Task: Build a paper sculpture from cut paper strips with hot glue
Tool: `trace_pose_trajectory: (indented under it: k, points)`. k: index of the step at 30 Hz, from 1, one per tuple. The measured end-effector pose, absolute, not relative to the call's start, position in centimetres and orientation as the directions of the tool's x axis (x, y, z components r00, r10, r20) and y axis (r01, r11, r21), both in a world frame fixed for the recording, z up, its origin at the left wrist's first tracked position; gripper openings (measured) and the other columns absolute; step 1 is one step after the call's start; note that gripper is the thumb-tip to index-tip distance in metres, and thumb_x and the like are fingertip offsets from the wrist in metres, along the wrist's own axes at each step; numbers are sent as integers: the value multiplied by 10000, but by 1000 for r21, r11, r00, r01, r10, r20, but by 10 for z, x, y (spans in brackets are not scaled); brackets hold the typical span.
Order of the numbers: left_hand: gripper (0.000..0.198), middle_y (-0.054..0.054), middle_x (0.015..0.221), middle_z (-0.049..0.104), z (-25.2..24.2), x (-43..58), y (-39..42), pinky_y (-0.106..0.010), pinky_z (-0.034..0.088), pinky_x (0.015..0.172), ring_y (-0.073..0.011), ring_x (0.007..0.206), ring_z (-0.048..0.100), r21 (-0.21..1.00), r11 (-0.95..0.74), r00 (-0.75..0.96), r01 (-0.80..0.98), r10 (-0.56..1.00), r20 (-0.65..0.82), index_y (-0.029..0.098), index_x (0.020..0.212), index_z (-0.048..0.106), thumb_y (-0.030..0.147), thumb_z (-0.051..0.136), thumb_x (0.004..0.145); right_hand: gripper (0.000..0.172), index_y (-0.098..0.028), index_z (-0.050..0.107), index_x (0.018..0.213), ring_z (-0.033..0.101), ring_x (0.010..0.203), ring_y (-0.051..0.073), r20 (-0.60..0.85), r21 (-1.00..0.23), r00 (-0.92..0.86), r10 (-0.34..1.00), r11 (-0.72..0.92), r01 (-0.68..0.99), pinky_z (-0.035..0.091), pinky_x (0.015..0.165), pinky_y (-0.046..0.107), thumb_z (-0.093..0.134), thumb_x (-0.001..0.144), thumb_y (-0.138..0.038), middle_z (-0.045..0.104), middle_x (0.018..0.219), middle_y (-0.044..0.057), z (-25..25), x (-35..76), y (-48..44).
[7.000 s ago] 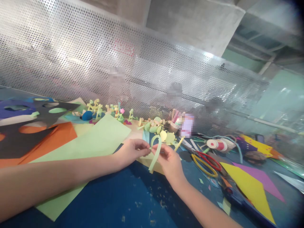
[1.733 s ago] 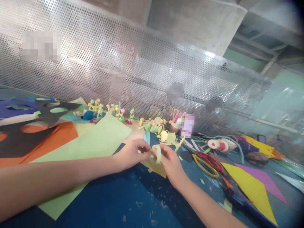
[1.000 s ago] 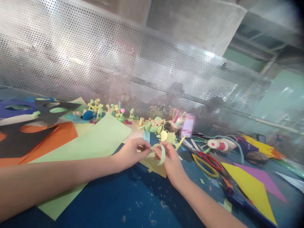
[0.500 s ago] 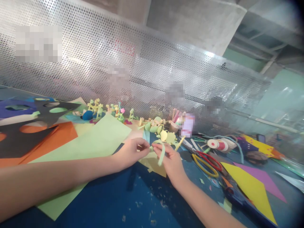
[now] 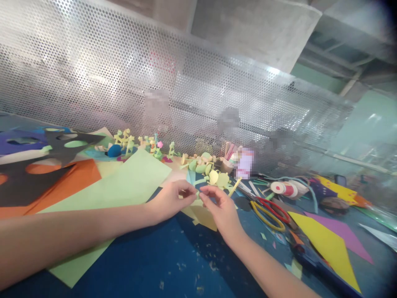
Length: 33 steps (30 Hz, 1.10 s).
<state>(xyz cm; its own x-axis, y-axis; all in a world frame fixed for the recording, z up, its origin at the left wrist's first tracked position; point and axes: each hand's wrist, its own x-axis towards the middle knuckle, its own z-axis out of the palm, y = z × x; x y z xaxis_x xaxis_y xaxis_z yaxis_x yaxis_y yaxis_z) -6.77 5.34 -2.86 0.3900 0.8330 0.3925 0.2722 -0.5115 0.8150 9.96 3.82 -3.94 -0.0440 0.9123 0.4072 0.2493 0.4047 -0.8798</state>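
My left hand (image 5: 169,202) pinches a light green paper strip (image 5: 202,181) between thumb and index finger. Facing it, my right hand (image 5: 223,210) has its thumb and index fingertips closed around the same small bit of paper. Only a little green shows between the fingertips, so its exact shape is hard to make out. Part of the strip lies just beyond the fingers. Beneath the hands is a tan paper piece (image 5: 198,214), and a large light green sheet (image 5: 124,186) lies under my left forearm.
Small paper figures (image 5: 127,140) stand along a perforated screen (image 5: 124,74). Right of my hands lie scissors (image 5: 268,215) with red and yellow handles, a spool (image 5: 283,189), yellow paper (image 5: 325,244) and a dark blue-handled tool (image 5: 316,260). Black cut-out paper (image 5: 27,188) and orange sheets (image 5: 83,178) lie left.
The strip's loose part, which hung over my right fingers, now lies beyond the fingertips, to the upper left. Both hands stay almost in place.
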Motion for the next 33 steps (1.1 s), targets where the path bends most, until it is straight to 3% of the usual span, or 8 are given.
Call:
trace_pose_trajectory:
  k: [4, 11, 20, 27, 33]
  points:
    - [176, -15, 769, 620, -28, -68, 53, -247, 454, 707, -136, 731, 570, 807, -520, 402, 281, 827, 394, 169, 801, 626, 307, 517, 790, 178, -186, 622, 816, 566, 730, 165, 421, -868, -46, 906, 417, 270, 475, 633, 263, 617, 745, -349, 607, 757, 18, -38, 99, 37]
    - [178, -9, 742, 605, -29, -68, 52, -240, 450, 666, -132, 700, 562, 784, -546, 410, 294, 813, 413, 173, 800, 625, 307, 508, 793, 199, -193, 651, 847, 585, 752, 181, 427, -854, -66, 902, 426, 299, 493, 662, 294, 602, 748, -359, 629, 834, 43, -38, 98, 36]
    - [168, -15, 776, 617, -32, -69, 55, -260, 459, 714, -148, 740, 577, 788, -520, 376, 329, 838, 396, 181, 800, 634, 307, 527, 771, 185, -183, 641, 810, 575, 736, 171, 414, -849, -67, 908, 412, 330, 481, 663, 276, 590, 753, -352, 630, 799, 37, -37, 97, 36]
    - [199, -20, 799, 630, -32, -67, 58, -274, 468, 743, -155, 757, 587, 826, -458, 349, 330, 872, 344, 184, 795, 634, 363, 555, 757, 226, -168, 623, 800, 561, 729, 168, 358, -888, -56, 932, 358, 290, 462, 683, 270, 582, 753, -385, 615, 775, 29, -36, 96, 34]
    - [265, -34, 834, 613, -36, -68, 61, -270, 474, 739, -158, 765, 580, 829, -476, 299, 292, 869, 394, 184, 856, 650, 409, 592, 726, 232, -168, 614, 813, 541, 676, 145, 297, -922, -50, 954, 300, 245, 448, 673, 260, 587, 753, -390, 605, 759, 15, -34, 97, 33]
